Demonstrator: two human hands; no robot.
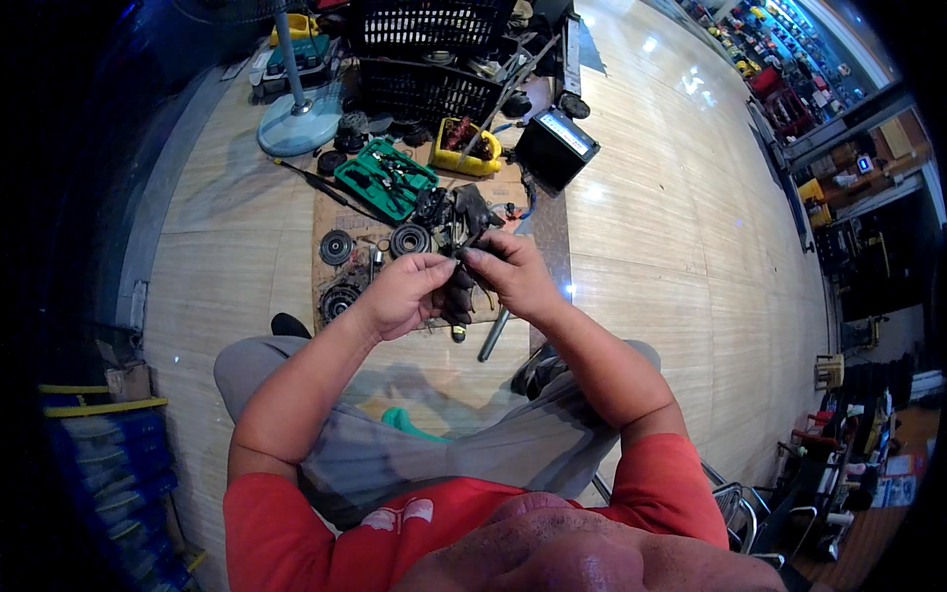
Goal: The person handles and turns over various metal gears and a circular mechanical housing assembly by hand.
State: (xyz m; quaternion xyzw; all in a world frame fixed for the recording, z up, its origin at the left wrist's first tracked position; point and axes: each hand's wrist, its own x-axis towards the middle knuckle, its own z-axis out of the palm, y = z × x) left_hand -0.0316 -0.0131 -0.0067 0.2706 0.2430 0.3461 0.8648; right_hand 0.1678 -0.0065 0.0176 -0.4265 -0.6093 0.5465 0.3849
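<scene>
My left hand [412, 286] and my right hand [503, 271] meet over a cardboard mat [326, 212], thumbs and fingers pinched on a small dark piece [459, 252] too small to make out. Dark gloves [472, 205] lie just beyond, and another dark, glove-like shape [457, 291] shows below my fingertips. Around them are round metal parts [408, 240] [337, 247], a small silver cylinder [377, 259], a long metal tube [494, 333] and an open green tool case [385, 180].
A yellow container [464, 146] of parts, a black battery-like box [555, 148], stacked black crates [429, 94] and a fan stand [301, 126] are ahead. Blue bins [109, 474] stand at left. Shelves [799, 74] and chairs [809, 464] line the right. My legs [444, 454] are folded below.
</scene>
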